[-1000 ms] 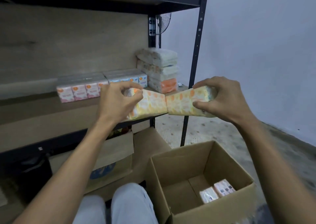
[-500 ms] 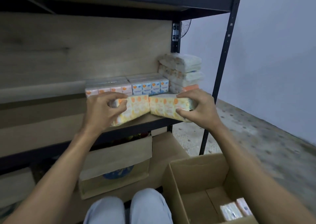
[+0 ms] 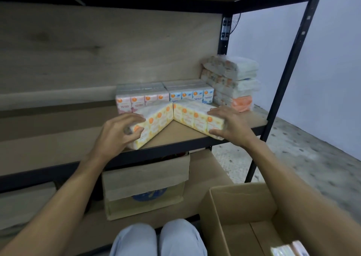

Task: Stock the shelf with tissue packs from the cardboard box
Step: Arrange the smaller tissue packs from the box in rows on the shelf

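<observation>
Two yellow tissue packs with orange dots lie on the wooden shelf (image 3: 172,136), their inner ends meeting in a V. My left hand (image 3: 119,132) grips the outer end of the left yellow pack (image 3: 154,123). My right hand (image 3: 228,125) holds the outer end of the right yellow pack (image 3: 195,117). Behind them stand a pink pack (image 3: 141,97) and a blue pack (image 3: 190,93). At the bottom right is the open cardboard box (image 3: 242,201), with a few packs (image 3: 289,250) just visible at the frame edge.
A stack of wrapped tissue bundles (image 3: 234,82) fills the shelf's right rear corner. Black metal posts (image 3: 281,91) frame the shelf. A taped carton (image 3: 144,185) sits under the shelf. My knees (image 3: 158,238) are at the bottom centre. Speckled floor (image 3: 312,158) lies to the right.
Both hands moved forward and down from mid-air, carrying the two yellow packs onto the shelf in front of the pink and blue packs. The view tilted up, so less of the box shows.
</observation>
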The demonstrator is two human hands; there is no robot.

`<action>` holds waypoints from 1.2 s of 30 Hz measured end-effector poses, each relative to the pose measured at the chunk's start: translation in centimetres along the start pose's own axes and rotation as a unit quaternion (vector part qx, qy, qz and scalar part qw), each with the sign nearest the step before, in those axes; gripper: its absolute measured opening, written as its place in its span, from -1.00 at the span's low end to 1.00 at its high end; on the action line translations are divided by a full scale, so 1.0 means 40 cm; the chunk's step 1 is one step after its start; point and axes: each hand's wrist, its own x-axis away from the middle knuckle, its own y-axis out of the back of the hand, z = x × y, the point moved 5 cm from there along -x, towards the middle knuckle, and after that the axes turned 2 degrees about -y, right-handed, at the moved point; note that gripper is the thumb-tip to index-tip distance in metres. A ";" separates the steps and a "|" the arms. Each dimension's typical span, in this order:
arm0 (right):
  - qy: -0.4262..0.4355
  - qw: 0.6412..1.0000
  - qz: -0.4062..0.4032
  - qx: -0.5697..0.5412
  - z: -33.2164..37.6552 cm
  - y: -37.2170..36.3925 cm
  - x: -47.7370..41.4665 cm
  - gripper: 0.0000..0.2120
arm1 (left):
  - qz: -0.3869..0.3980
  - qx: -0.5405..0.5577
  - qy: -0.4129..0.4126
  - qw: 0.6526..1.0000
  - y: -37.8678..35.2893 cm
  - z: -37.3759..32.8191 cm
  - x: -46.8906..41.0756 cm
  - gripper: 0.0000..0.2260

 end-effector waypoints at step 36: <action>-0.016 0.976 0.065 0.208 -0.045 -0.134 -0.277 -0.43 | 0.079 -0.130 0.138 0.979 -0.136 0.158 -0.195 -0.49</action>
